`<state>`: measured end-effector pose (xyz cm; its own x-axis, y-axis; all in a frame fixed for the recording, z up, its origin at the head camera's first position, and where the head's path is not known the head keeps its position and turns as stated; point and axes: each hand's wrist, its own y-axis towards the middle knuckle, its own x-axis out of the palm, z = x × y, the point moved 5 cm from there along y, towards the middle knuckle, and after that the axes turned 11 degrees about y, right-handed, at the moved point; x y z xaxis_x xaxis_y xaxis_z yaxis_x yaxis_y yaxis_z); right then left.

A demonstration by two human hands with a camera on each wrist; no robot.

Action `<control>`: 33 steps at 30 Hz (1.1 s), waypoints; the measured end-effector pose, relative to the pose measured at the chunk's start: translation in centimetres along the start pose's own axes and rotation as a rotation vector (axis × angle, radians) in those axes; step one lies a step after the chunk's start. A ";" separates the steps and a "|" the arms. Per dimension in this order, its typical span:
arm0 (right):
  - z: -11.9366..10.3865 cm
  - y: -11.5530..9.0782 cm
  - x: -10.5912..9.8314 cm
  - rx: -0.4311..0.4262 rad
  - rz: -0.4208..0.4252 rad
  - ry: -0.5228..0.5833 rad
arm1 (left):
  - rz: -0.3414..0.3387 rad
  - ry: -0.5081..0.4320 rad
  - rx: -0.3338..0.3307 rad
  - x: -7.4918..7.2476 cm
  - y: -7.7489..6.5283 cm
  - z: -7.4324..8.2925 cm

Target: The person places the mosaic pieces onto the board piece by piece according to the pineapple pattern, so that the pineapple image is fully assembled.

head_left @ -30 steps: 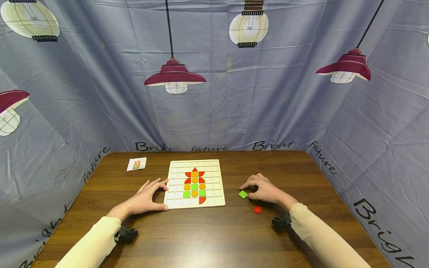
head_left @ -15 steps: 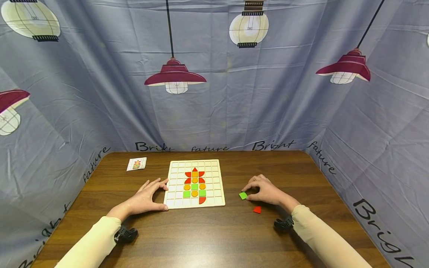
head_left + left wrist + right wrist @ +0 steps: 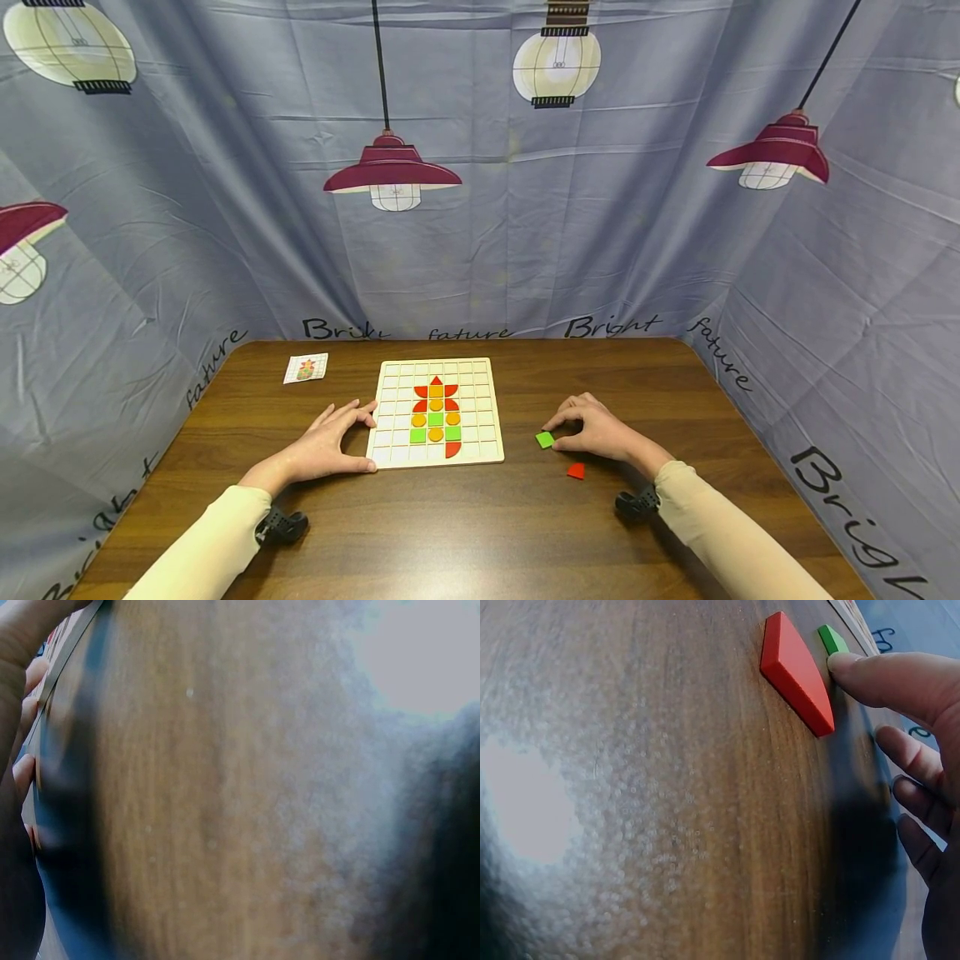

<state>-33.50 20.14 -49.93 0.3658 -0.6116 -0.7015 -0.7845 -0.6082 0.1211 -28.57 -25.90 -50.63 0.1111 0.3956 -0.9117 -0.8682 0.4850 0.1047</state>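
A pale gridded board (image 3: 476,417) lies on the table, bearing a figure of red, orange and green pieces. My left hand (image 3: 326,442) rests at its left side, fingers spread, the thumb by the near corner and fingertips on the edge. In the left wrist view, fingertips of that hand (image 3: 26,772) touch the board's rim. To the right of the board, my right hand (image 3: 592,432) pinches a green square tile (image 3: 544,440) between thumb and forefinger, low at the tabletop. A red quarter-circle piece (image 3: 799,675) lies flat just nearer than the green tile.
A small printed card (image 3: 306,367) with a similar coloured figure lies at the table's back left. The brown wooden table (image 3: 465,533) is bounded at the back and sides by a blue patterned curtain (image 3: 465,267). Dark wrist bands sit on both arms.
My right forefinger has closed on the green tile, which has turned and shifted slightly toward me. The left hand and the board have stayed where they were.
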 end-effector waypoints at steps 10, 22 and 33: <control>-0.1 -0.1 0.0 -0.038 0.016 -0.010 | 0.002 -0.004 0.000 0.0 0.0 0.1; -1.2 0.2 0.6 -0.169 0.047 -0.180 | -0.003 -0.002 -0.004 0.1 0.0 0.0; -3.8 2.0 2.2 -0.177 0.077 -0.156 | -0.002 0.008 -0.001 0.0 0.0 0.1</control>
<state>-32.35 15.70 -48.54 0.2163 -0.5822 -0.7837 -0.7022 -0.6505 0.2894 -28.54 -25.83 -50.57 0.1089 0.3885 -0.9150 -0.8685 0.4850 0.1025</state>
